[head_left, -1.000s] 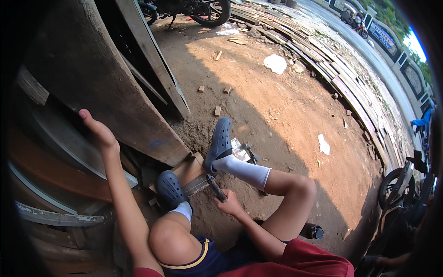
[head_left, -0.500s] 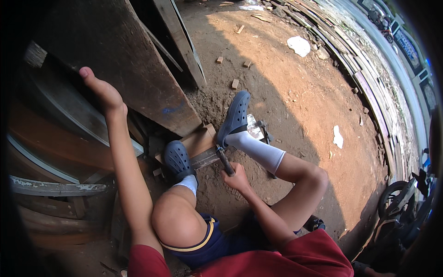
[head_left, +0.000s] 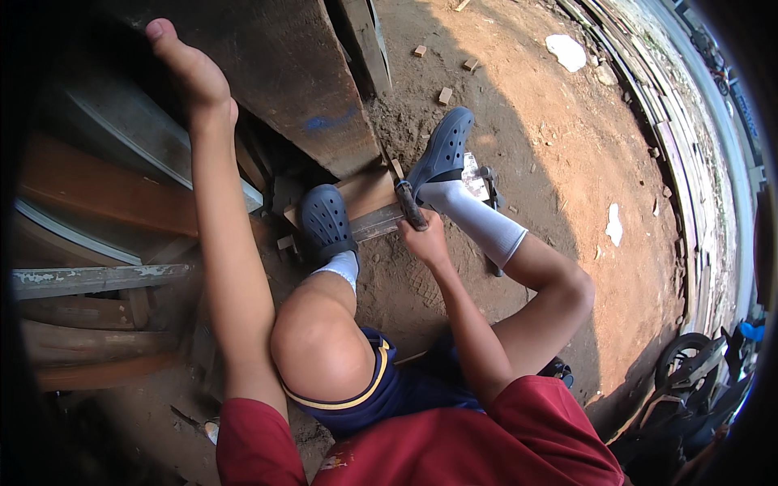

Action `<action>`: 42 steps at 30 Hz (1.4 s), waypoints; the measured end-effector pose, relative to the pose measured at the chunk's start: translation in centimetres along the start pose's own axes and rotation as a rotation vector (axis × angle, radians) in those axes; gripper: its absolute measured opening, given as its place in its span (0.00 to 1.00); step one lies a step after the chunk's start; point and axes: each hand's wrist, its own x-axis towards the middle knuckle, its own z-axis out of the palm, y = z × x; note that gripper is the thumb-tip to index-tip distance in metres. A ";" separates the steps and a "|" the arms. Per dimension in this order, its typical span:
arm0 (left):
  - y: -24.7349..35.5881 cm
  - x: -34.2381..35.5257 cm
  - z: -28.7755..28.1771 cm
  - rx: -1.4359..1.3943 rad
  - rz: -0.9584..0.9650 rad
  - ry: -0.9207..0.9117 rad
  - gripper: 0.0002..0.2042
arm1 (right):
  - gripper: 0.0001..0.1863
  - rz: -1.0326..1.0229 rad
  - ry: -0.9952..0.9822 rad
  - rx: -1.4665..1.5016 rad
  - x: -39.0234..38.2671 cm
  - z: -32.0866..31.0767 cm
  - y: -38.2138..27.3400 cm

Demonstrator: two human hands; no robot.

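Observation:
My left hand [head_left: 196, 74] is raised beside the dark weathered board [head_left: 267, 89], thumb stretched out; its other fingers are hidden. My right hand [head_left: 420, 235] is closed round a dark-handled tool [head_left: 407, 202], held between my two feet in grey-blue clogs [head_left: 322, 219]. Behind it a light wooden piece [head_left: 366, 186] and a weathered plank [head_left: 377, 223] lie on the dirt by the clogs. Right of my raised foot are a dark metal tool [head_left: 493, 194] and a whitish flat piece [head_left: 472, 170], partly covered by the leg.
Curved and stacked timber [head_left: 105, 186] fills the left side. Small wood blocks [head_left: 445, 95] and white scraps [head_left: 566, 53] are scattered on the dirt. A long pile of planks [head_left: 685, 202] runs along the right beside a road. A motorbike [head_left: 689, 368] stands at the lower right.
The view has tilted, so the scene sits higher and further right. My left hand appears higher along the board. My right hand has shifted upward in the picture with the tool, still gripped.

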 end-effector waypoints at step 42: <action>-0.5 0.3 0.5 0.009 0.090 0.084 0.46 | 0.13 -0.026 0.022 -0.024 0.9 0.4 1.1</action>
